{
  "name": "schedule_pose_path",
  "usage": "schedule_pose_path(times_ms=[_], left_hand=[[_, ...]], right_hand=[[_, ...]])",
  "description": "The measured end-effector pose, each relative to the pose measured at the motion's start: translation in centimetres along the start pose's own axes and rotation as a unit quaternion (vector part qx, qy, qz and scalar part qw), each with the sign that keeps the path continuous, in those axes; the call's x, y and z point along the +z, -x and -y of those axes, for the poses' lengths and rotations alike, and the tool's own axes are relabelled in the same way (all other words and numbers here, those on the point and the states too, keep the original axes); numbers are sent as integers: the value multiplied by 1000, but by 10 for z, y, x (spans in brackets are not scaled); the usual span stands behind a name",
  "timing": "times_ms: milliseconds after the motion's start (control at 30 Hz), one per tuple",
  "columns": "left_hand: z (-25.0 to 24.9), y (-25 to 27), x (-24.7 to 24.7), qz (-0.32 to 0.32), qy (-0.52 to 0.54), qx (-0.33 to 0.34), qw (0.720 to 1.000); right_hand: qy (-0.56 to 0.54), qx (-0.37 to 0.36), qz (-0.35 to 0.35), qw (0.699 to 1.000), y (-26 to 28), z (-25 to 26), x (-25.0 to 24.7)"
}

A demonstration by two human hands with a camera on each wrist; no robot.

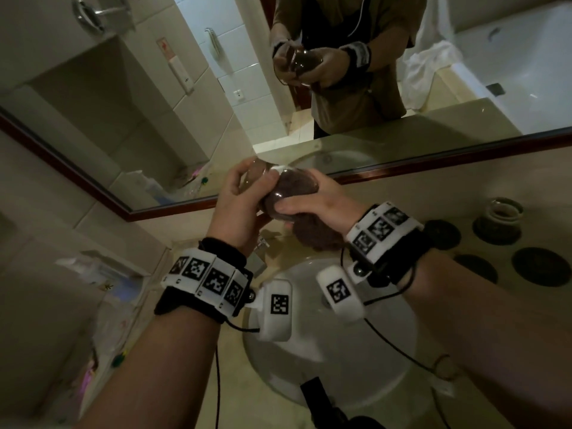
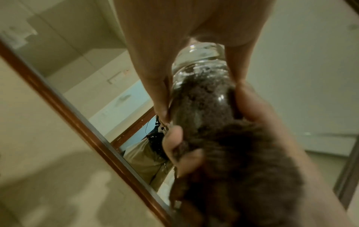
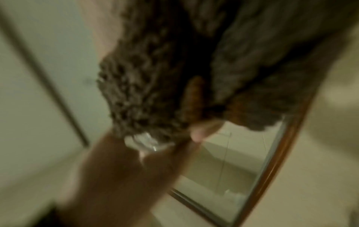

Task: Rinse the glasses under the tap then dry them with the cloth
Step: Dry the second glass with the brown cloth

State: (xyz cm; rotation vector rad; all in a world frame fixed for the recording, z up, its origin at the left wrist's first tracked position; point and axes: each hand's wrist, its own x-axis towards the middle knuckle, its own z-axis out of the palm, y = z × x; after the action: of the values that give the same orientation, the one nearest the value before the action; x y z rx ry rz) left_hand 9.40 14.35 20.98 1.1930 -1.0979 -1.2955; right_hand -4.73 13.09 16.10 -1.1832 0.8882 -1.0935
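While my left hand (image 1: pixel 238 209) curls round the base end of the glass (image 1: pixel 278 193), thumb on one side and fingers on the other, my right hand (image 1: pixel 312 205) grips the brown cloth (image 1: pixel 312 236), part of it stuffed inside the glass. The glass lies tilted between both hands, held up over the white sink (image 1: pixel 356 366). The rest of the cloth hangs from my right palm. Behind my hands runs the wood-framed mirror (image 1: pixel 93 187). On the counter to my right stand a second glass (image 1: pixel 501 215) on a dark coaster and more round coasters (image 1: pixel 538 264).
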Motion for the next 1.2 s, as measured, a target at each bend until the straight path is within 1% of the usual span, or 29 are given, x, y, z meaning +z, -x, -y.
schedule_pose_path(times_ms=[67,133,167,200,267,333,367,400,433,500,533,567,600,633,667,700,767,800,833,867,900,967,1000,1033,1067,1100,1133,1167,1200], left_hand=[[-3,0,1,7,14,-26,1000],[-3,1,4,20,6,-47,999],[-3,-1,4,18,5,-46,999],[-2,-2,4,14,7,-42,999],[-2,-4,1,8,11,-20,1000],[-3,-2,-1,17,-10,10,1000],[-3,-2,-2,30,-28,21,999],[-2,-2,-3,38,-41,25,998],[-2,-2,-3,42,-40,21,998],[-3,-2,-3,39,-11,-5,999],[-3,-1,-2,39,5,-19,999],[-3,-1,-1,39,15,-30,999],[-3,-1,0,33,22,-35,999],[-3,-1,0,23,21,-36,999],[-4,-1,0,19,21,-36,999],[-4,-1,0,17,11,-29,999],[-7,1,-2,20,-6,1,1000],[-8,3,-3,24,-20,15,999],[-7,4,-4,31,-36,26,999],[-7,4,-4,34,-42,30,998],[-7,4,-4,36,-35,24,998],[-8,2,-2,35,-9,-9,999],[-9,2,1,41,0,-29,999],[-9,1,2,43,4,-47,998],[-9,1,3,41,11,-52,998],[-10,0,4,36,16,-45,998],[-9,-1,4,32,17,-33,999],[-9,-2,3,28,15,-18,999],[-10,-1,2,23,9,-2,1000]], right_hand=[[148,-81,-54,984,3,4,5],[294,-154,-68,941,6,6,9],[324,-172,-72,927,7,5,10],[326,-182,-75,925,7,3,11],[236,-157,-70,956,3,-2,10],[58,-72,-34,995,2,-2,6],[-36,-24,-2,999,2,-2,1],[-88,12,20,996,2,-2,-2],[-92,20,27,995,2,-1,-4],[25,-41,-16,999,4,0,-2],[117,-93,-46,988,4,1,1],[211,-139,-66,965,5,2,4],[281,-173,-74,941,6,2,8],[312,-189,-80,927,7,2,11],[310,-193,-82,927,8,1,12],[268,-179,-77,943,6,0,12],[99,-87,-32,991,2,0,5],[4,-29,10,1000,1,-1,1],[-55,13,46,997,-1,-1,-4],[-61,30,57,996,-2,-1,-8],[-43,20,47,998,-1,0,-8],[62,-50,-21,997,4,6,-2],[145,-100,-55,983,6,9,2],[235,-149,-73,958,8,10,6],[294,-183,-79,935,10,11,9],[319,-198,-84,923,11,10,11],[316,-197,-89,924,11,8,13],[274,-176,-90,941,9,7,13],[187,-129,-77,971,8,7,12]])
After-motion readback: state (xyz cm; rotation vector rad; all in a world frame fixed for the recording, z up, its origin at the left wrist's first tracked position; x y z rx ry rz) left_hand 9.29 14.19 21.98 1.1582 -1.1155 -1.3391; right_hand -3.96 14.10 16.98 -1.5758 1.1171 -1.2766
